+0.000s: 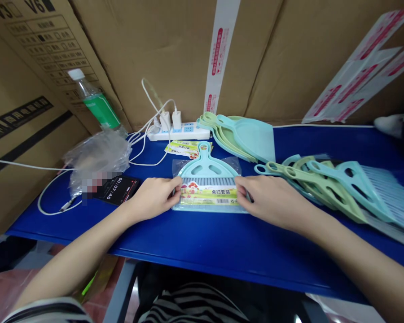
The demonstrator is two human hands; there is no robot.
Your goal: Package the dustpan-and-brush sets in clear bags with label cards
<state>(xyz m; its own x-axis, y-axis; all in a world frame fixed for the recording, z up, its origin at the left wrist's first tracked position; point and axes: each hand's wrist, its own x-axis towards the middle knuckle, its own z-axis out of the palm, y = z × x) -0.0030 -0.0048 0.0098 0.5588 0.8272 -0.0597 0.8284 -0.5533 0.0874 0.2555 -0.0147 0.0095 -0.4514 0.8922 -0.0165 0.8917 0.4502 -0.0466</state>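
Observation:
A light-blue brush and dustpan set (205,168) lies flat on the blue table, its handle pointing away from me. Clear plastic film shows around it, and a printed label card (208,194) with mushrooms lies across its bristles. My left hand (160,197) pinches the set's left edge at the label's end. On the opposite edge, my right hand (269,197) grips it with fingers curled. Spare label cards (183,148) lie just beyond the set.
Dustpans (252,134) are stacked at the back, and several brushes (343,184) lie at right. A power strip (185,132) with white cables, a phone (117,189), crumpled plastic bags (99,154) and a green-labelled bottle (99,105) occupy the left. Cardboard (175,49) walls the back.

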